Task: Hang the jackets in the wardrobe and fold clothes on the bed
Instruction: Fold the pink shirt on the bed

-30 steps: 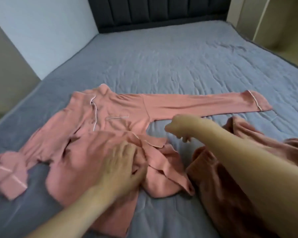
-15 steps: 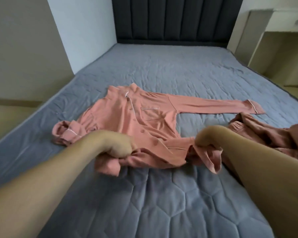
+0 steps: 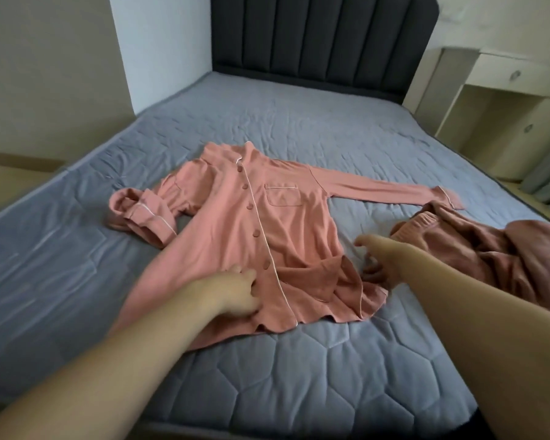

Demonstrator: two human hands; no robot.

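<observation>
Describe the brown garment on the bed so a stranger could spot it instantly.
Start at the grey quilted bed with the dark padded headboard. A pink button-up pyjama shirt lies spread in the middle; look just past its outstretched sleeve, toward the bed's right edge. The brown garment is the crumpled, darker rust-brown heap there, bunched rather than laid flat.

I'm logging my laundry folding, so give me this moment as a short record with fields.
surface: grey quilted bed
garment in work: pink pajama shirt, front up, buttoned
sleeves: one stretched out to the right, the other bunched at the left
left hand: on the shirt near the hem
right hand: open, beside the shirt's turned-up corner
waiting: brown garment, crumpled at right
</observation>
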